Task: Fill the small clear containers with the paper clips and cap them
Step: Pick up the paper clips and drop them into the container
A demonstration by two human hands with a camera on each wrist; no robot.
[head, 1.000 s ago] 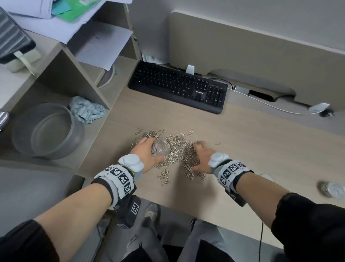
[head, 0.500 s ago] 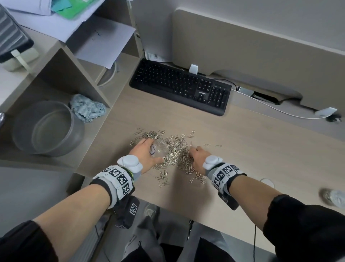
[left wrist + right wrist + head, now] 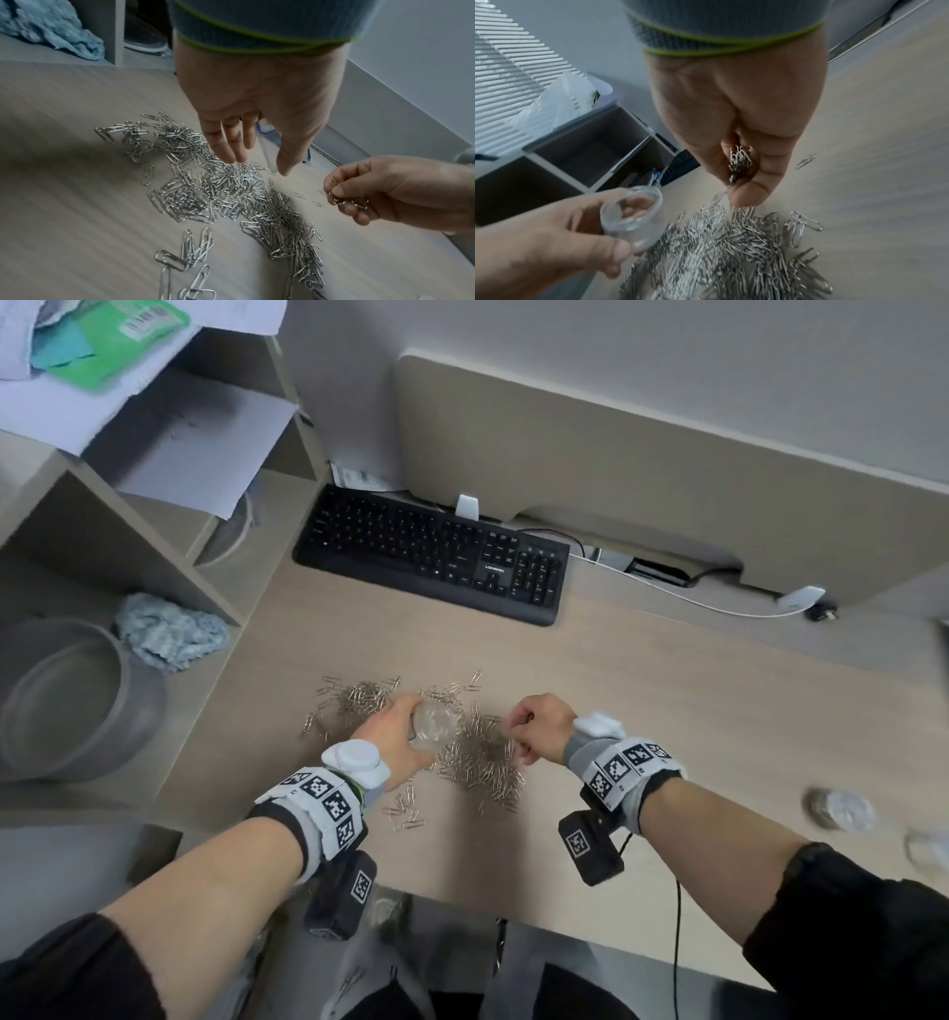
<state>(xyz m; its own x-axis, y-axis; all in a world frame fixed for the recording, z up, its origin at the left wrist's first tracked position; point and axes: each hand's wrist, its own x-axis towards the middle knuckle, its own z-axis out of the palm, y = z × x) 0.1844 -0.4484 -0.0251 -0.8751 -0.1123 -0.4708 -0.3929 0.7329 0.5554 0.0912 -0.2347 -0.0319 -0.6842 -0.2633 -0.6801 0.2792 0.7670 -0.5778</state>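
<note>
A heap of silver paper clips [image 3: 477, 762] lies spread on the wooden desk [image 3: 693, 721]. My left hand [image 3: 413, 729] grips a small clear container [image 3: 434, 726], uncapped, tilted with its mouth toward the right, just above the heap. In the right wrist view the container [image 3: 631, 213] looks nearly empty in my left hand [image 3: 598, 243]. My right hand [image 3: 513, 726] hovers just right of the container and pinches a bunch of paper clips [image 3: 740, 160] between thumb and fingers, a little above the heap [image 3: 731, 253]. The left wrist view shows the right hand [image 3: 342, 199] holding clips over the pile [image 3: 218, 182].
A black keyboard [image 3: 436, 557] lies behind the heap. A shelf unit at left holds a grey bowl [image 3: 67, 695] and a crumpled blue cloth [image 3: 169, 634]. Two more small containers [image 3: 842, 809] sit blurred at the desk's right. A white cable [image 3: 693, 603] runs along the back.
My right hand was pressed into the pile; it has closed on a bunch of clips and lifted off to the right. My left hand kept holding the container in place.
</note>
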